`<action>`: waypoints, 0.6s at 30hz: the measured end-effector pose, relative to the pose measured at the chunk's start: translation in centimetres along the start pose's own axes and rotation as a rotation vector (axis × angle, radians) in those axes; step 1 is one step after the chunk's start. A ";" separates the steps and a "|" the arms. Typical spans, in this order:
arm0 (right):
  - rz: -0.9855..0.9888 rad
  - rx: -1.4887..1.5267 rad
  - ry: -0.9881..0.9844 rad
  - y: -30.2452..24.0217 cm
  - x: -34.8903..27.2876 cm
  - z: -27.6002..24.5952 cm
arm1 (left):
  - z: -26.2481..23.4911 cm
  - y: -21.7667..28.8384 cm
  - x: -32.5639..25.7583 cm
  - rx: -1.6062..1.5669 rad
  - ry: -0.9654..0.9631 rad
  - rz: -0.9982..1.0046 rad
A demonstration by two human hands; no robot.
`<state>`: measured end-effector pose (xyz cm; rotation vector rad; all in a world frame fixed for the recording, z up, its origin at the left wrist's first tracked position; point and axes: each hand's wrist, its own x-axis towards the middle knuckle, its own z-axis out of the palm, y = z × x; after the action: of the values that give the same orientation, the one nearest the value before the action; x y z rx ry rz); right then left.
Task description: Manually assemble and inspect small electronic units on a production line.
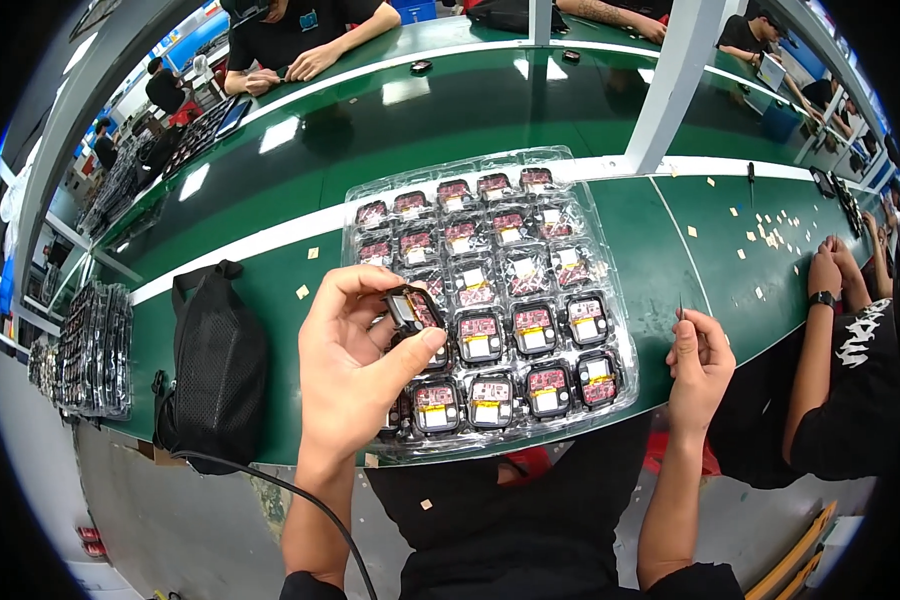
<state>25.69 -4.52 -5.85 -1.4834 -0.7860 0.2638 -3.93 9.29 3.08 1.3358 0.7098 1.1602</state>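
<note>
My left hand pinches a small black square electronics case between thumb and fingers, tilted on edge above the left side of a clear plastic tray. Rows of similar cases fill the tray, with red circuit boards and yellow strips showing, such as the case near its middle. To the right of the tray, my right hand is closed in a pinch. A thin dark pointed tool sticks up from its fingertips; most of it is hidden, so its kind is unclear.
A black mesh bag lies on the green table left of the tray, with a black cable running below it. Stacked trays stand farther left. Small tan pieces lie scattered at right. Co-workers sit across and at my right, beyond a white post.
</note>
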 end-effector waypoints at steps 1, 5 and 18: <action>0.004 0.000 0.006 0.0 -0.1 -0.1 | -0.1 -0.2 0.2 0.002 -0.006 -0.003; -0.002 -0.023 -0.001 0.1 0.0 -0.1 | -0.3 -1.3 1.2 0.096 -0.007 0.004; -0.107 -0.073 -0.023 -0.4 -0.2 0.8 | -0.4 -1.5 2.1 1.197 -0.087 0.296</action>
<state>24.94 -4.09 -5.64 -1.5031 -0.8993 0.1733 -3.25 11.56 2.05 2.5282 1.2539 0.8631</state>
